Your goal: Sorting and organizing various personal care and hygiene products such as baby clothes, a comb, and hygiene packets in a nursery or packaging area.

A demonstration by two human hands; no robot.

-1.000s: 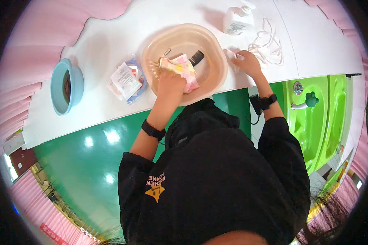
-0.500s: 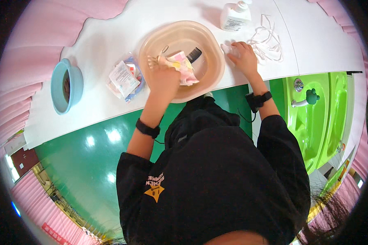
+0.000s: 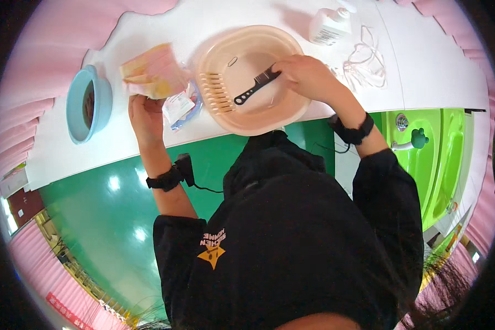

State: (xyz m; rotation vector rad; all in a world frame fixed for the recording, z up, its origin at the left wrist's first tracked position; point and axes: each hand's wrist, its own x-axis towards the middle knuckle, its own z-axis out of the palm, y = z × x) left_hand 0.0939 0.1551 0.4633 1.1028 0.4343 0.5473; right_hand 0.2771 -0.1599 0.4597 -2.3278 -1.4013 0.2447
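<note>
To the left of the beige basin [image 3: 297,110], my left hand [image 3: 147,118] is closed on the lower edge of a pink and yellow cloth [image 3: 157,69], which spreads out above the fingers. Inside the basin, my right hand [image 3: 309,80] grips the toothed end of a black comb [image 3: 251,92]; the fingertips partly cover it. The comb's handle slants down toward the basin's left side. Several slim cream pieces [image 3: 217,93] lie in a row along that side, too small to name. A thin oval ring [image 3: 232,61] lies near the far wall.
Small plastic packets [image 3: 179,107] lie between the cloth and the basin. A blue tub [image 3: 74,110] stands at the far left. Behind and right are a white pump bottle [image 3: 329,27] and tangled white cord [image 3: 366,60]. A green sink [image 3: 415,176] is at the right.
My left hand has carried the cloth out of the basin to the left, uncovering the row of cream pieces. My right hand has moved from the table into the basin and taken hold of the comb.
</note>
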